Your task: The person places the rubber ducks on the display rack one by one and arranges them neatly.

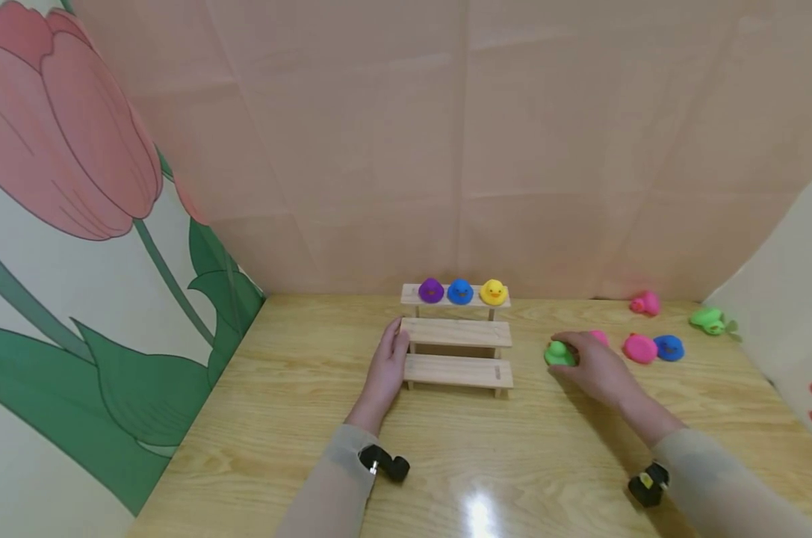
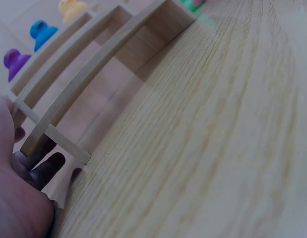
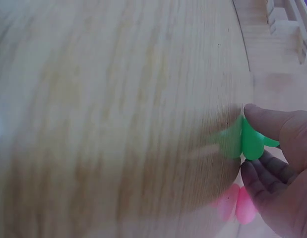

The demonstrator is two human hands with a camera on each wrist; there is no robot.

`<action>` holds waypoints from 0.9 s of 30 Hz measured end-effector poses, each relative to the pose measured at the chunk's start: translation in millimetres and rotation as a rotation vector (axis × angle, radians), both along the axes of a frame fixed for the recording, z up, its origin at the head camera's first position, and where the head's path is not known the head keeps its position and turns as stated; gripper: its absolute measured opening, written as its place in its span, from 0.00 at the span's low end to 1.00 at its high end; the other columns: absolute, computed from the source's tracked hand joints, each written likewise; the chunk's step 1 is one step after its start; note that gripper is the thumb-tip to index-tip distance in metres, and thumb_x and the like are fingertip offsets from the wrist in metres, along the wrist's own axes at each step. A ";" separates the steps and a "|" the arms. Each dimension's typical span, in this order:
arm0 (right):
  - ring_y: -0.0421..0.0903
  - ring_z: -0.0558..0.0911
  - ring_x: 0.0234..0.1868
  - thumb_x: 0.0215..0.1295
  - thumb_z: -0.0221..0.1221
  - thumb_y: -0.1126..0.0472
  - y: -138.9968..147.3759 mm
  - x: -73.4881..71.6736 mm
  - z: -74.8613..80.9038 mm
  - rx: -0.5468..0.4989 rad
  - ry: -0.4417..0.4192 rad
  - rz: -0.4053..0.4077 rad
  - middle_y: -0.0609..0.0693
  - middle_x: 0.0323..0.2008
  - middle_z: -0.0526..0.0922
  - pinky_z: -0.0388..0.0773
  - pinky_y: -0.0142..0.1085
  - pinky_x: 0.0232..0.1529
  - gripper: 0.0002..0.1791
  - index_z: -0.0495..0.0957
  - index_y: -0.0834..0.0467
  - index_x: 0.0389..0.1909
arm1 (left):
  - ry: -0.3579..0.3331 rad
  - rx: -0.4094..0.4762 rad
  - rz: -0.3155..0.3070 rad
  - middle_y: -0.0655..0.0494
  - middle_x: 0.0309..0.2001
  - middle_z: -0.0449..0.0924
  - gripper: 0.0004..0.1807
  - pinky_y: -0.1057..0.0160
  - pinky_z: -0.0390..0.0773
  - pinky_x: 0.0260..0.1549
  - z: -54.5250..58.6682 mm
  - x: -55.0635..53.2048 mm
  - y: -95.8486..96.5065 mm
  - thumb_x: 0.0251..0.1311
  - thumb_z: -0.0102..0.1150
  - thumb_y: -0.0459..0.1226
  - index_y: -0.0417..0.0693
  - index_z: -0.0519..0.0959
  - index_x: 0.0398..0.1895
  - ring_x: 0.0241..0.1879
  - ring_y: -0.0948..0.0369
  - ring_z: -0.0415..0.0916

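A three-step wooden display stand [image 1: 456, 332] sits on the table, with a purple duck [image 1: 431, 291], a blue duck [image 1: 460, 291] and a yellow duck [image 1: 494, 292] along its top step. My left hand [image 1: 387, 366] grips the stand's left end; in the left wrist view, its dark fingers [image 2: 46, 171] reach in under the steps. To the right of the stand, my right hand [image 1: 600, 370] pinches a green rubber duck [image 1: 557, 354] at the tabletop. The right wrist view has the thumb on one side of this green duck [image 3: 252, 139] and fingers on the other.
Beyond my right hand lie a partly hidden pink duck [image 1: 599, 338], another pink duck [image 1: 640, 348] beside a blue duck [image 1: 669, 347], a tipped pink duck [image 1: 645, 302] farther back and a green toy [image 1: 708, 321] near the right wall. A beige cloth [image 1: 352, 149] hangs behind the table.
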State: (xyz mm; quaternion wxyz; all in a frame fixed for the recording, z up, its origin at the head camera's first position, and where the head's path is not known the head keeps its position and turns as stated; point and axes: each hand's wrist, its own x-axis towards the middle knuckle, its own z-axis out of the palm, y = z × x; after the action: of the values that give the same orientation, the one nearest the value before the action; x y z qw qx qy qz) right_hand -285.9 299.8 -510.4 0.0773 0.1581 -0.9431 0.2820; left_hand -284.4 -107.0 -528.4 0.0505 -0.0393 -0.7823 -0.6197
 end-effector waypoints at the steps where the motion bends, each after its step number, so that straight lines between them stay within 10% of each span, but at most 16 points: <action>1: 0.68 0.83 0.57 0.67 0.78 0.59 -0.1 0.2 -0.1 0.006 -0.002 -0.004 0.70 0.57 0.84 0.81 0.67 0.58 0.32 0.80 0.69 0.67 | -0.001 0.000 0.000 0.46 0.82 0.67 0.34 0.43 0.61 0.82 0.0 -0.1 0.1 0.88 0.41 0.60 0.61 0.60 0.89 0.81 0.46 0.63; 27: 0.62 0.88 0.51 0.77 0.71 0.49 -10.9 13.1 24.8 -0.024 -0.070 -0.058 0.68 0.65 0.82 0.88 0.55 0.46 0.37 0.72 0.63 0.78 | -0.009 -0.002 -0.010 0.45 0.83 0.67 0.35 0.41 0.61 0.82 -0.7 0.6 -0.9 0.88 0.41 0.62 0.62 0.60 0.89 0.81 0.45 0.63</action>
State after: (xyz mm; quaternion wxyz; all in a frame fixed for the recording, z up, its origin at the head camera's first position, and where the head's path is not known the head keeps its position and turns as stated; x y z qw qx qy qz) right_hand -272.8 288.9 -485.6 0.0545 0.1200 -0.9460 0.2963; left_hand -283.9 -107.8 -529.2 0.0439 -0.0401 -0.7828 -0.6195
